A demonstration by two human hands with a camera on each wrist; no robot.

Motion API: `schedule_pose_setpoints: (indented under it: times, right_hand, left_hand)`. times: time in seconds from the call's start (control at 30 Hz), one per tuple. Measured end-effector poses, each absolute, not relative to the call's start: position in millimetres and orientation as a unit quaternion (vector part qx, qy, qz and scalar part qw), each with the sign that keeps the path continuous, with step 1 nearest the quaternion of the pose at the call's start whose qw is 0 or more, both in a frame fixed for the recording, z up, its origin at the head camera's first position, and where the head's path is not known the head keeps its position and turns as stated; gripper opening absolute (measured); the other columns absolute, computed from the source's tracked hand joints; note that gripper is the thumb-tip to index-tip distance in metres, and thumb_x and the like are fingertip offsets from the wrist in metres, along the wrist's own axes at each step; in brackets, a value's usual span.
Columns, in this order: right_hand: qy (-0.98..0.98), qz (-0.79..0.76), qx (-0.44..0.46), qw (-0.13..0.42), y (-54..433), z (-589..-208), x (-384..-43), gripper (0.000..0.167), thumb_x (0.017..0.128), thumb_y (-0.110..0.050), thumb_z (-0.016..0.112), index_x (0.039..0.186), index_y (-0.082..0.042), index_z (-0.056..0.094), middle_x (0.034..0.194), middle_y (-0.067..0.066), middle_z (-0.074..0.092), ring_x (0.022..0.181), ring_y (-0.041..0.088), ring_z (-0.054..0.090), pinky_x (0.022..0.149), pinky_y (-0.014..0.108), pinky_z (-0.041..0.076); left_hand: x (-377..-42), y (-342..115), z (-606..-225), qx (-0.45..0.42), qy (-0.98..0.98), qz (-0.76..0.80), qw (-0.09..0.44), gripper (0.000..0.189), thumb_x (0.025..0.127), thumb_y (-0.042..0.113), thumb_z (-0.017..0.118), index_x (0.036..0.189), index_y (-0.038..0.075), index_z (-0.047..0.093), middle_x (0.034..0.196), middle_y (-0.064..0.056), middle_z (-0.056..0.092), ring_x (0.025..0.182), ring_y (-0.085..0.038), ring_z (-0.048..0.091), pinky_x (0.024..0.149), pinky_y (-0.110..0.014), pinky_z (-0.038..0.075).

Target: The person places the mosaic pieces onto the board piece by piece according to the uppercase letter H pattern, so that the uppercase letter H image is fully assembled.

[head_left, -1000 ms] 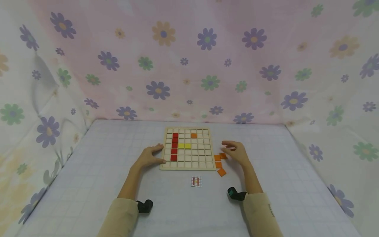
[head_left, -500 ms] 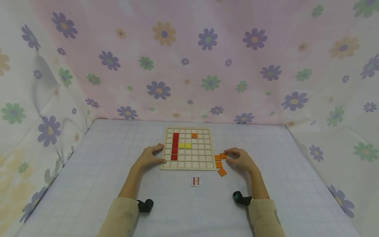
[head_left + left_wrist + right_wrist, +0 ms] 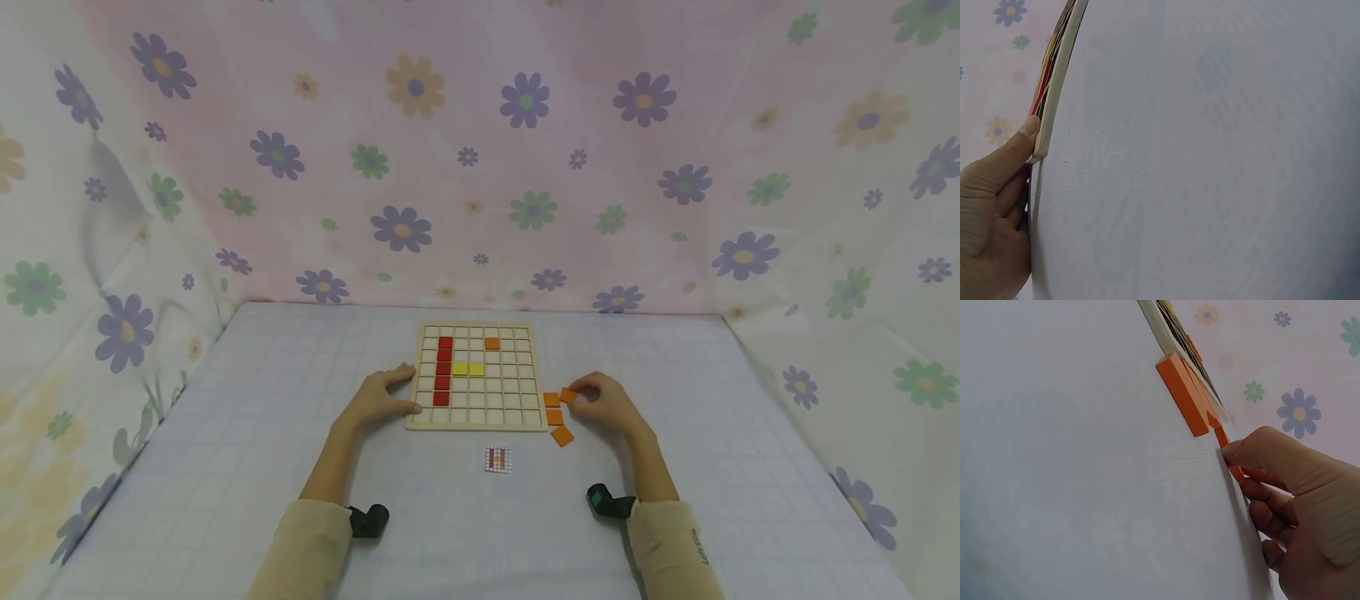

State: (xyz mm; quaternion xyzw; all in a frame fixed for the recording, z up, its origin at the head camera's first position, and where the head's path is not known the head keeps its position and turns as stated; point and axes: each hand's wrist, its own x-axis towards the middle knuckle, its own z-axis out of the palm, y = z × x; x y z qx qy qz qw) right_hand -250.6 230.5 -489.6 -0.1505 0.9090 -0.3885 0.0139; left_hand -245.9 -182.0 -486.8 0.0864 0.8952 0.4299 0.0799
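A light wooden grid board (image 3: 504, 400) holds a column of red tiles (image 3: 443, 368), two yellow tiles (image 3: 468, 369) and one orange tile (image 3: 492, 343). My left hand (image 3: 375, 396) touches the board's left edge, thumb and forefinger spread apart. In the left wrist view its thumb (image 3: 1030, 128) rests against the board's rim near a corner. Right of the board, my right hand (image 3: 606, 403) pinches an orange tile (image 3: 567, 395) between thumb and fingers; the right wrist view shows this tile (image 3: 1230, 464) at the table surface. Three other orange tiles (image 3: 553, 417) lie beside the board.
A small printed card (image 3: 498, 459) with a coloured grid pattern lies in front of the board. The table (image 3: 300, 367) has a pale cloth, with flowered fabric (image 3: 480, 192) behind and at both sides. Each wrist wears a dark camera (image 3: 367, 522).
My right hand has come down and slightly toward me onto the orange tile and now pinches it, shifting it a little to the right. The left hand stays at the board's edge.
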Motion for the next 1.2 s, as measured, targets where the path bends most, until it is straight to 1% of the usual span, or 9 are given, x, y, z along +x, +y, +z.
schedule_pose_setpoints:
  times: [0.17, 0.27, 0.43, 0.53, 0.8, 0.93, 1.1, 1.2]
  right_hand:
    - [0.917, -0.378, -0.130, 0.002, 229.2, -490.8, -249.7, 0.030, 0.074, -0.007, 0.072, 0.100, 0.006, 0.065, 0.100, 0.018, 0.064, 0.092, 0.030, 0.057, 0.084, 0.044, 0.049]
    - [0.919, -0.376, -0.120, -0.013, 228.8, -491.3, -248.4, 0.029, 0.075, -0.005, 0.071, 0.101, 0.006, 0.065, 0.100, 0.018, 0.065, 0.091, 0.030, 0.058, 0.083, 0.043, 0.050]
    - [0.920, -0.375, -0.111, -0.030, 227.7, -491.1, -247.6, 0.027, 0.075, -0.003, 0.070, 0.100, 0.007, 0.067, 0.097, 0.019, 0.067, 0.085, 0.027, 0.060, 0.077, 0.040, 0.052]
    - [0.922, -0.370, -0.111, -0.031, 226.4, -489.0, -248.1, 0.028, 0.075, -0.003, 0.070, 0.101, 0.008, 0.067, 0.095, 0.020, 0.067, 0.083, 0.027, 0.060, 0.075, 0.039, 0.053]
    - [0.931, -0.350, -0.103, -0.023, 223.8, -485.7, -249.7, 0.032, 0.074, -0.006, 0.069, 0.102, 0.010, 0.067, 0.095, 0.020, 0.067, 0.081, 0.026, 0.060, 0.075, 0.041, 0.053]
    - [0.924, -0.368, -0.098, -0.045, 223.0, -487.4, -250.1, 0.029, 0.077, -0.007, 0.071, 0.100, 0.010, 0.068, 0.094, 0.021, 0.068, 0.081, 0.027, 0.063, 0.073, 0.038, 0.055]
    - [0.901, -0.408, -0.124, -0.084, 216.0, -488.5, -255.4, 0.026, 0.078, -0.006, 0.074, 0.099, 0.008, 0.069, 0.093, 0.020, 0.069, 0.079, 0.027, 0.063, 0.069, 0.028, 0.054]
    - [0.891, -0.422, -0.143, -0.093, 206.0, -485.0, -261.7, 0.025, 0.077, -0.006, 0.073, 0.099, 0.007, 0.070, 0.092, 0.019, 0.069, 0.077, 0.027, 0.061, 0.068, 0.029, 0.051]
  left_hand:
    - [-245.1, -181.4, -484.9, 0.083, 0.896, 0.429, 0.083, 0.079, 0.069, 0.023, 0.083, 0.137, 0.004, 0.048, 0.145, -0.016, 0.039, 0.137, -0.032, 0.031, 0.114, -0.048, 0.022]
    - [-244.9, -181.4, -484.3, 0.084, 0.895, 0.430, 0.081, 0.078, 0.069, 0.023, 0.083, 0.136, 0.003, 0.049, 0.145, -0.016, 0.039, 0.137, -0.032, 0.032, 0.114, -0.048, 0.022]
    - [-244.6, -181.7, -483.9, 0.086, 0.893, 0.435, 0.082, 0.078, 0.069, 0.022, 0.084, 0.136, 0.002, 0.049, 0.145, -0.017, 0.039, 0.137, -0.032, 0.032, 0.114, -0.047, 0.022]
    - [-244.5, -182.3, -483.7, 0.083, 0.893, 0.434, 0.082, 0.079, 0.069, 0.023, 0.084, 0.136, 0.003, 0.048, 0.145, -0.017, 0.039, 0.137, -0.032, 0.032, 0.114, -0.048, 0.022]
    - [-244.0, -181.8, -483.4, 0.088, 0.890, 0.441, 0.078, 0.078, 0.068, 0.022, 0.084, 0.135, 0.002, 0.050, 0.144, -0.018, 0.039, 0.136, -0.033, 0.033, 0.114, -0.048, 0.022]
    - [-244.9, -181.9, -485.0, 0.087, 0.891, 0.437, 0.081, 0.079, 0.068, 0.024, 0.084, 0.136, 0.003, 0.049, 0.144, -0.017, 0.039, 0.137, -0.033, 0.032, 0.114, -0.049, 0.022]
    - [-246.4, -182.8, -486.3, 0.085, 0.892, 0.437, 0.084, 0.079, 0.068, 0.024, 0.084, 0.136, 0.004, 0.048, 0.145, -0.016, 0.038, 0.137, -0.031, 0.031, 0.114, -0.048, 0.021]
    - [-246.4, -182.6, -485.9, 0.087, 0.892, 0.435, 0.084, 0.080, 0.069, 0.024, 0.084, 0.137, 0.003, 0.048, 0.145, -0.017, 0.038, 0.137, -0.032, 0.031, 0.114, -0.049, 0.021]
